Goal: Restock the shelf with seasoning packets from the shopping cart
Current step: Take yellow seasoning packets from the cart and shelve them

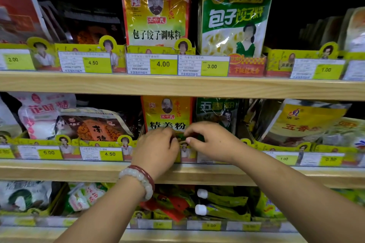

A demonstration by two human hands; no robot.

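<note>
A yellow and red seasoning packet (167, 113) stands upright in its slot on the middle shelf (59, 169). Both hands are at its lower edge. My left hand (158, 148), with a bead bracelet and a red bangle on the wrist, curls its fingers on the packet's bottom left. My right hand (211, 142) pinches the bottom right of the packet with thumb and fingers. The lower part of the packet is hidden behind the hands. The shopping cart is out of view.
A dark green packet (217, 112) stands right of the held one, a brown packet (92, 126) left. The upper shelf (177, 85) carries a yellow packet (156, 12) and a green packet (235, 17). Price tags line the shelf fronts. The bottom shelf holds tubes (219, 195) and pouches.
</note>
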